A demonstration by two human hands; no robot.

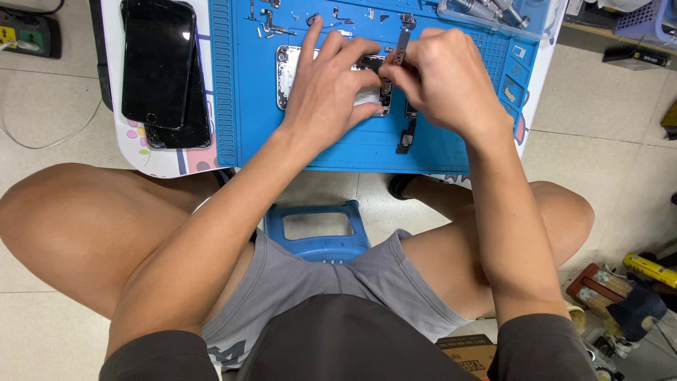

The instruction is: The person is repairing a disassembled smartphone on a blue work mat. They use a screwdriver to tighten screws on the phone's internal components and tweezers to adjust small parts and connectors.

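Note:
An opened silver phone body (pixel 285 70) lies on a blue work mat (pixel 247 106). My left hand (pixel 328 88) presses down on it, fingers spread over its middle and lower edge. My right hand (pixel 444 77) is closed on thin metal tweezers (pixel 400 46) that point up from between thumb and forefinger, just right of the phone body. Tiny screws and small metal parts (pixel 271 28) lie scattered along the mat's top. A small dark part (pixel 405 141) rests on the mat below my right hand.
Two dark phone screens (pixel 159 63) are stacked on the white table's left side. A clear tray with tools (pixel 486 14) sits at the mat's top right. A blue plastic stool (pixel 321 233) shows between my knees. Boxes and clutter (pixel 620 289) stand on the floor, lower right.

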